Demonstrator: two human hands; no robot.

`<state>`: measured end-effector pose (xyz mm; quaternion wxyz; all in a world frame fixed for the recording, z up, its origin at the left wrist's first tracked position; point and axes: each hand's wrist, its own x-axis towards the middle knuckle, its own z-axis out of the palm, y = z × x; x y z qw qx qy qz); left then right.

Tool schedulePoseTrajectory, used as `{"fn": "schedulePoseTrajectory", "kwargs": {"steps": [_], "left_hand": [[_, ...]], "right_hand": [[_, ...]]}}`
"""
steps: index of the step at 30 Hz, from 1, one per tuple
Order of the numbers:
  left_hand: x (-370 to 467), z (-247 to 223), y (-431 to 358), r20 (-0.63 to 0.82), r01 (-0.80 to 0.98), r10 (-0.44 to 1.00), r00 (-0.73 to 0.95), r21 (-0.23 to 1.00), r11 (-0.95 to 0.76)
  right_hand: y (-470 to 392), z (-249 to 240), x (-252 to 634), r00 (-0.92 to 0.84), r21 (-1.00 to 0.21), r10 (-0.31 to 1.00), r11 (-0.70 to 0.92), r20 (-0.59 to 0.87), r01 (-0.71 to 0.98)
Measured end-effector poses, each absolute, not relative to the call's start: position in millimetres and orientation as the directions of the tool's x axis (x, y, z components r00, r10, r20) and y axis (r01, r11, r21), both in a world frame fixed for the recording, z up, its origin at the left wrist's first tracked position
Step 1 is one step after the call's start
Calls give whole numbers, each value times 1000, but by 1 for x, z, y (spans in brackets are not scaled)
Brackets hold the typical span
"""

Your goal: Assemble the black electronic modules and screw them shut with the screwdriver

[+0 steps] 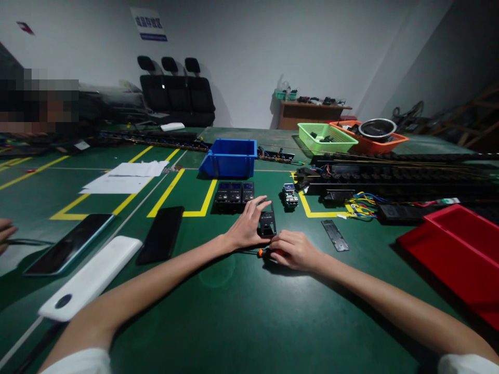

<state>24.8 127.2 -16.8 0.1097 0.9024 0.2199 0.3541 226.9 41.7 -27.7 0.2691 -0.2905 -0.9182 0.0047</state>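
My left hand [247,227] grips a small black plastic housing [267,222], its fingers at the far end and its thumb at the near end. In my right hand [294,251] lies a screwdriver [261,253] with an orange-and-black handle; its thin shaft points left, low over the table, and most of the handle is hidden by the fingers. Just beyond my left hand stand several black modules [234,192] with small dark-blue screens, side by side. A little stack of metallic parts [289,196] sits farther right. A flat black cover plate [335,235] rests right of my right hand.
A blue bin [234,158] stands behind the modules, a red bin [452,254] at the right. Long black assemblies with loose wires [366,202] cover the far right. Two phones [161,235] [72,244] and a white power bank-like slab [93,278] lie left. Another person's hand [5,234] shows at the left edge.
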Motion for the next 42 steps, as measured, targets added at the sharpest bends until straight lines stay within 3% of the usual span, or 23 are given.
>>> {"fn": "schedulePoseTrajectory", "kwargs": {"steps": [5, 9, 15, 27, 31, 35, 42], "left_hand": [[24, -18, 128, 571, 317, 500, 651, 394, -863], [24, -16, 126, 561, 324, 510, 652, 403, -856], [23, -15, 126, 550, 310, 514, 658, 425, -851], [23, -17, 128, 542, 290, 552, 634, 495, -819], [23, -16, 130, 572, 257, 535, 622, 496, -829], [22, -13, 130, 580, 280, 536, 613, 475, -834], [20, -13, 131, 564, 265, 573, 595, 535, -802]], "right_hand": [[62, -23, 248, -449, -270, 615, 737, 648, 620], [88, -19, 274, -203, -281, 694, 517, 691, 809], [99, -28, 286, -280, -248, 764, 494, 581, 833], [85, -24, 272, -387, -240, 720, 602, 576, 762], [73, -19, 262, -390, -324, 698, 658, 601, 679], [72, -14, 260, -264, -418, 743, 590, 615, 690], [91, -27, 267, -207, -639, 891, 438, 405, 632]]}}
